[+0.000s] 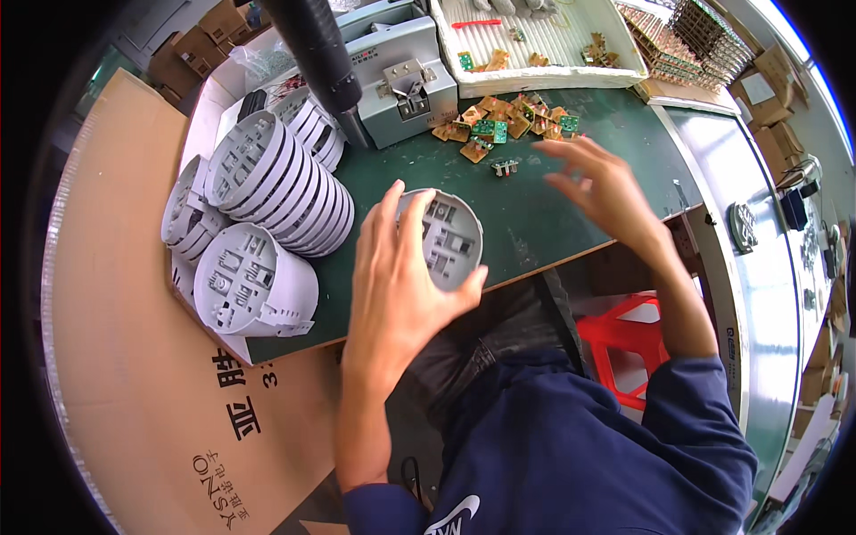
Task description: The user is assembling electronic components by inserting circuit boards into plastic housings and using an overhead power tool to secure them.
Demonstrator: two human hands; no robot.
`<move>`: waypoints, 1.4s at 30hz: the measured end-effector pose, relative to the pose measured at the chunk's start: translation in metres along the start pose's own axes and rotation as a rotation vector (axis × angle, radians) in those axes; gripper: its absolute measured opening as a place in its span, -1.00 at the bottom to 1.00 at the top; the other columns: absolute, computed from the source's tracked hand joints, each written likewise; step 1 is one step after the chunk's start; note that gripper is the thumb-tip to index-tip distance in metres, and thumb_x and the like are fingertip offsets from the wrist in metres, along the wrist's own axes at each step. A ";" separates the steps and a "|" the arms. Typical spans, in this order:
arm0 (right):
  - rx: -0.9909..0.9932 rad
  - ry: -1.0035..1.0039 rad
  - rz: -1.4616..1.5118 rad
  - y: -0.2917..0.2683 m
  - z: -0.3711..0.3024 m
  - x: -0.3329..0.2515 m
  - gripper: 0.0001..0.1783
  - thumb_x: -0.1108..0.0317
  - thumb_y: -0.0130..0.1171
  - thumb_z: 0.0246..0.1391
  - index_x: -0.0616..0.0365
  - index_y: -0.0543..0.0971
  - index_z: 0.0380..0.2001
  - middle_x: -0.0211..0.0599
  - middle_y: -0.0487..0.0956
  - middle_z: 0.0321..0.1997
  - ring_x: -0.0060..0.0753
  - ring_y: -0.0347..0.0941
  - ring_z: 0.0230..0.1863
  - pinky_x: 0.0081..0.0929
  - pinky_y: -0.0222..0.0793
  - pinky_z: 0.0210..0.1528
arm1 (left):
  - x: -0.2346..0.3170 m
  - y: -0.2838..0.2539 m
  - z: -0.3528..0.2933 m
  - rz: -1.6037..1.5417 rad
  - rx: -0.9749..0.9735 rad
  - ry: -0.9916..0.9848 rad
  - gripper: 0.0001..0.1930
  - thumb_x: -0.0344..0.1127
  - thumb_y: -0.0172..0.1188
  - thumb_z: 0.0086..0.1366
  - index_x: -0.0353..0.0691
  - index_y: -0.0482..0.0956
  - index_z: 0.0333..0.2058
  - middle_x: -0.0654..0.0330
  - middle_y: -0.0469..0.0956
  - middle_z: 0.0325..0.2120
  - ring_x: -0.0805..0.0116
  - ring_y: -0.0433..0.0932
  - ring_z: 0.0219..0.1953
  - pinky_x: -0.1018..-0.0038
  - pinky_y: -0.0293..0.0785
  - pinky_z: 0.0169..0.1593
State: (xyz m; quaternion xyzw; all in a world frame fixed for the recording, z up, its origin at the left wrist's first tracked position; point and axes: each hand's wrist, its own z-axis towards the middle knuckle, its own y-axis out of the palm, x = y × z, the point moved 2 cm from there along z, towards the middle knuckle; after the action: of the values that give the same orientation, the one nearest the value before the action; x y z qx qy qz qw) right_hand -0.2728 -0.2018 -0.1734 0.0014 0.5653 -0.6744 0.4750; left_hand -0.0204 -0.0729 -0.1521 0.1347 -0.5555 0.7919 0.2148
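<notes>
My left hand (392, 276) is wrapped around a round grey plastic housing (456, 236) at the table's front edge. The housing's inner face, with its slots and small raised posts, points up; my fingers hide its left side. To the right, my right hand (606, 187) hovers over the table, slightly blurred, fingers and thumb apart with nothing seen between them. Left of its fingertips lies a small component board (505, 168) with metal parts. Behind that is a loose heap of small brown and green circuit boards (508, 118).
Nested grey housings (294, 192) lean in stacks at the left, with another housing (254, 281) in front. A grey metal machine (406, 94) and a dark pole (312, 53) stand behind. A white foam tray (553, 82) sits at the back; a red stool (615, 339) is below right.
</notes>
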 end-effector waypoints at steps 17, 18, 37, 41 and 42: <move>0.088 -0.134 -0.062 0.031 0.014 0.024 -0.65 0.51 0.32 0.15 0.19 0.62 0.03 -0.11 0.66 -0.12 -0.05 0.60 -0.09 -0.25 0.54 -0.06 | -0.040 0.017 0.034 -0.189 -0.484 0.114 0.10 -0.12 0.63 -0.10 -0.19 0.25 0.41 -0.11 0.18 0.40 -0.12 0.13 0.45 0.10 0.18 0.47; 0.091 -0.168 -0.088 0.030 0.013 0.026 -0.62 0.51 0.33 0.14 0.18 0.62 0.06 -0.11 0.65 -0.12 -0.09 0.60 -0.10 -0.28 0.55 -0.05 | -0.035 0.018 0.035 -0.166 -0.459 0.051 0.06 -0.12 0.63 -0.09 -0.19 0.28 0.39 -0.11 0.26 0.34 -0.09 0.21 0.40 0.11 0.22 0.44; -0.037 0.451 0.675 0.052 0.012 -0.002 -0.59 0.56 0.41 0.12 0.19 0.61 0.05 -0.43 0.60 -0.16 -0.70 0.53 -0.12 -0.67 0.51 0.01 | -0.035 0.049 0.008 -2.197 -0.171 -0.310 -0.06 0.45 -0.10 0.39 -0.28 0.21 0.42 -0.36 0.33 0.30 -0.21 0.56 0.15 0.10 0.62 0.08; -0.018 0.413 0.753 0.055 0.010 -0.001 -0.59 0.58 0.40 0.12 0.20 0.61 0.05 -0.44 0.60 -0.15 -0.69 0.52 -0.09 -0.66 0.52 0.03 | -0.041 0.051 0.006 -2.009 -0.167 -0.362 -0.03 0.41 0.04 0.34 -0.23 0.12 0.46 -0.47 0.10 0.39 -0.38 0.42 0.26 -0.04 0.56 0.17; -0.029 0.418 0.762 0.055 0.010 -0.001 -0.60 0.58 0.40 0.12 0.19 0.62 0.05 -0.45 0.61 -0.15 -0.69 0.52 -0.08 -0.66 0.52 0.04 | -0.041 0.052 0.005 -1.962 -0.158 -0.366 -0.03 0.40 0.04 0.34 -0.24 0.12 0.46 -0.47 0.10 0.39 -0.37 0.42 0.27 -0.03 0.56 0.18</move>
State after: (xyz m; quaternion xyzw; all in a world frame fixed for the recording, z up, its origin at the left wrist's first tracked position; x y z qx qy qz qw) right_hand -0.2316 -0.2037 -0.2109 0.3399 0.6177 -0.4280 0.5654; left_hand -0.0103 -0.1006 -0.2113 0.6387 -0.2740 0.1920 0.6929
